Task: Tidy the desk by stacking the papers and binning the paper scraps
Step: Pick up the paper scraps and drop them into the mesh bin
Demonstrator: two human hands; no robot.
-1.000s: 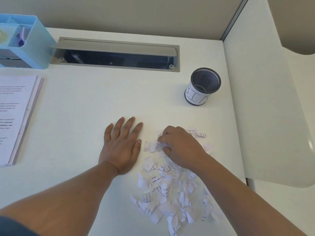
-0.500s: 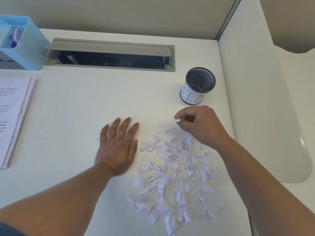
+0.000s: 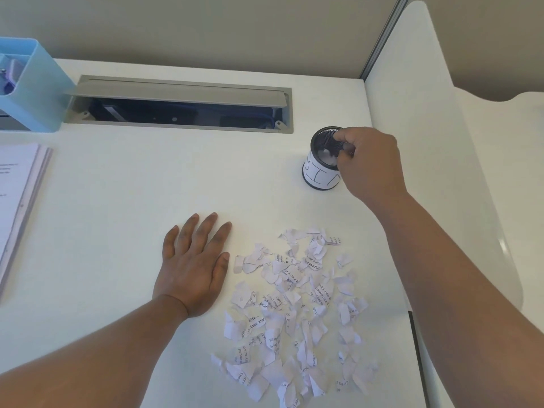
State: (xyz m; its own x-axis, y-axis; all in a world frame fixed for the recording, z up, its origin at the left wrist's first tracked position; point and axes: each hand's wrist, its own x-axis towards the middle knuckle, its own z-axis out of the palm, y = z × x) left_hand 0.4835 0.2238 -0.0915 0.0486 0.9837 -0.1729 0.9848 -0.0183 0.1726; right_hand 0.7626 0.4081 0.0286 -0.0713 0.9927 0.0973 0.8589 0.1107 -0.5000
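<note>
Moved up from the scrap pile since a half-second ago: right hand (image 3: pixel 369 163), now over the mouth of the black mesh cup (image 3: pixel 323 159) at 2 o'clock, fingers curled together, pale scraps visible inside; whether any scrap remains pinched, impossible to tell. Heaped at 5 o'clock on the white desk (image 3: pixel 147 184): torn printed paper scraps (image 3: pixel 294 307). Pressed flat just beside the heap at its 9 o'clock: left hand (image 3: pixel 192 269), fingers straight. At 9 o'clock, stacked papers (image 3: pixel 17 198); at 10 o'clock, blue organiser (image 3: pixel 35 86); at 12, open cable tray (image 3: pixel 179 104).
</note>
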